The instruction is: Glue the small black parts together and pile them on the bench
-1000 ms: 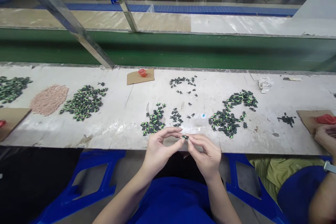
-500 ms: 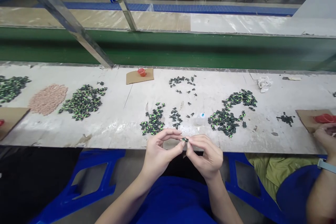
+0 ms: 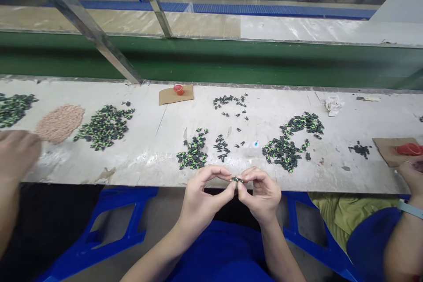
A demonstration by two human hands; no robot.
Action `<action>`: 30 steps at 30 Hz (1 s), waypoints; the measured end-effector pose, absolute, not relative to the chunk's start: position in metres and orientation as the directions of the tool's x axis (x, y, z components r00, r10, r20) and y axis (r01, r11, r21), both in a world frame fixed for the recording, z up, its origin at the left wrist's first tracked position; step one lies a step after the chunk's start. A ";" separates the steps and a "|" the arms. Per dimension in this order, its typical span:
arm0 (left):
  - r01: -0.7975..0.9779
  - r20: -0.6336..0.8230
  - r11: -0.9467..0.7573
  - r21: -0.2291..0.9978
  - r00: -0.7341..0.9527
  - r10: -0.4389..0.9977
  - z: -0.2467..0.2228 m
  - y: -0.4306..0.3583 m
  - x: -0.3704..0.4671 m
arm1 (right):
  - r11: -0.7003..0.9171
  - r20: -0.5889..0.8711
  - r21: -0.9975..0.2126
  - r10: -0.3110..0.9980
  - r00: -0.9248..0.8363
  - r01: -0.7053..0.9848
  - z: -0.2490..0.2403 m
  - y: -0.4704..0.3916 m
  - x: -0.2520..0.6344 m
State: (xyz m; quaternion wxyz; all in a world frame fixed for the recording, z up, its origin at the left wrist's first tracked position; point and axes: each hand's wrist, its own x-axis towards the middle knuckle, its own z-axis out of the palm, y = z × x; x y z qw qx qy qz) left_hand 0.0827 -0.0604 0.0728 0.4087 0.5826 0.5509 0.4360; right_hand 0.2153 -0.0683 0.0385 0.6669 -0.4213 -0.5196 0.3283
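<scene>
Between the fingertips of both hands is a small black-and-green piece, just in front of the table's near edge. My left hand pinches its left end with thumb and fingers. On its right end, my right hand closes in the same way. Beyond the left hand lies a pile of black-and-green pieces. Small black parts lie beside that pile, and more black parts are scattered farther back. A larger black-and-green pile is beyond the right hand.
A small clear bottle stands mid-table. A red cup sits on cardboard at the back. Pink pieces and another green-black pile lie left. One person's hand is at far left, another's at far right.
Another person's hand and forearm have come into view at the far left. My hands have shifted slightly, and more of the held piece shows between my fingertips.
</scene>
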 end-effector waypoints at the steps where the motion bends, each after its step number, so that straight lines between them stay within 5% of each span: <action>1: 0.325 0.097 -0.097 0.941 0.015 0.995 0.073 -0.062 0.083 | 0.412 0.396 -0.911 0.886 0.243 -0.019 0.038 -0.068 0.216; 8: 0.543 0.424 -0.425 0.724 0.135 0.895 0.065 -0.062 0.081 | 0.187 0.132 -0.967 0.949 0.287 -0.174 0.029 -0.068 0.217; 13: 0.568 0.442 -0.509 0.647 0.265 0.857 0.060 -0.052 0.076 | 0.083 0.002 -0.960 0.957 0.290 -0.268 0.023 -0.067 0.216; 22: 0.525 0.340 -0.486 0.698 0.355 0.871 0.061 -0.040 0.071 | -0.118 -0.172 -0.922 0.978 0.116 -0.369 0.028 -0.064 0.222; 30: 0.453 0.365 -0.543 0.707 0.423 0.829 0.057 -0.032 0.067 | -0.068 -0.143 -0.931 0.972 0.188 -0.358 0.023 -0.063 0.217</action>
